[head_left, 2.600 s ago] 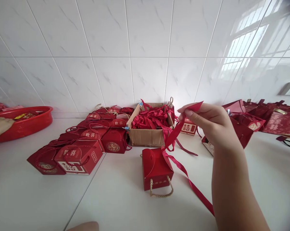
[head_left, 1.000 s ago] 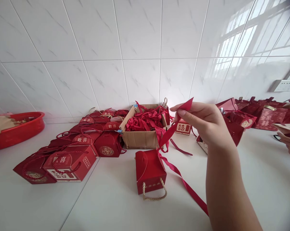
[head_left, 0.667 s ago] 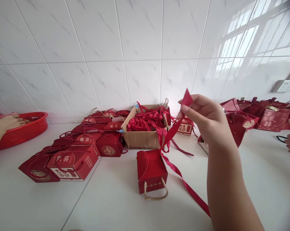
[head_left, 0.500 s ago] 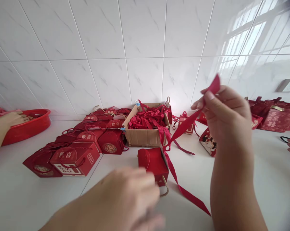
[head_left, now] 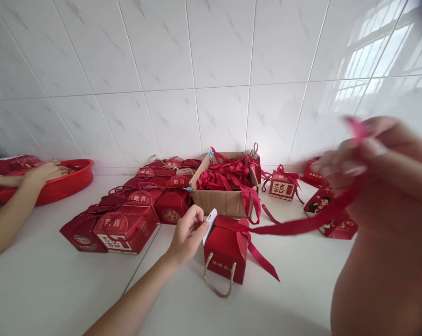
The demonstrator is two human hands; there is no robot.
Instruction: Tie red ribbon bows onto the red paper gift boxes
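A small red gift box (head_left: 226,261) with a twisted rope handle (head_left: 219,293) stands on the white counter in front of me. My left hand (head_left: 190,231) pinches its raised left flap (head_left: 210,225), whose white inner side shows. At the right, blurred by motion, my right hand (head_left: 382,154) grips one end of a red ribbon (head_left: 291,227). From there the ribbon runs across to the box's right flap (head_left: 243,238), and its loose tail hangs down to the counter on that side.
Behind the box, an open cardboard carton (head_left: 219,201) holds many red ribbons. Rows of closed red boxes (head_left: 125,231) stand at the left. Another person's hand (head_left: 44,175) reaches into a red basin (head_left: 81,179). A bow-tied box (head_left: 280,186) and a picture-printed box (head_left: 324,210) stand right.
My left hand has moved from in front of the box to its left flap. The box has turned, and my right hand has drawn the ribbon's end to the right. The view has shifted.
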